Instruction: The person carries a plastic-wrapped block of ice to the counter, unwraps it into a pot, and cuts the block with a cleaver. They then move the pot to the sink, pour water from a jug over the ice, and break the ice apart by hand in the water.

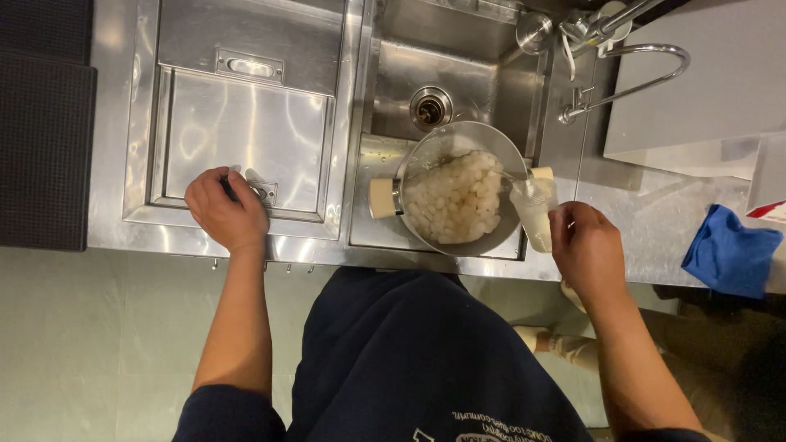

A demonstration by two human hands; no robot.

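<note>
Left hand [225, 211], frame left: fingers curled around a small dark handle on the steel hatch lid [246, 135] | Right hand [585, 245], right of centre: wrapped around a clear plastic cup [534, 211], tilted against the pot's rim | Pot [458, 192], centre, in the sink [458, 74]: full of pale lumps | Blue cloth [731, 252], far right on the counter.

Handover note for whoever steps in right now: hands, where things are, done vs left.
Left hand: closed around a small dark handle on the steel lid set into the counter, left of the sink.
Right hand: holds a clear plastic cup, tipped toward the pot.
Pot: sits in the sink, full of white chunks in water, pale handles on both sides.
Blue cloth: on the counter, far right.
Done: pot filled and placed in the sink.
Left: the cup looks not fully emptied; lid is shut.
</note>
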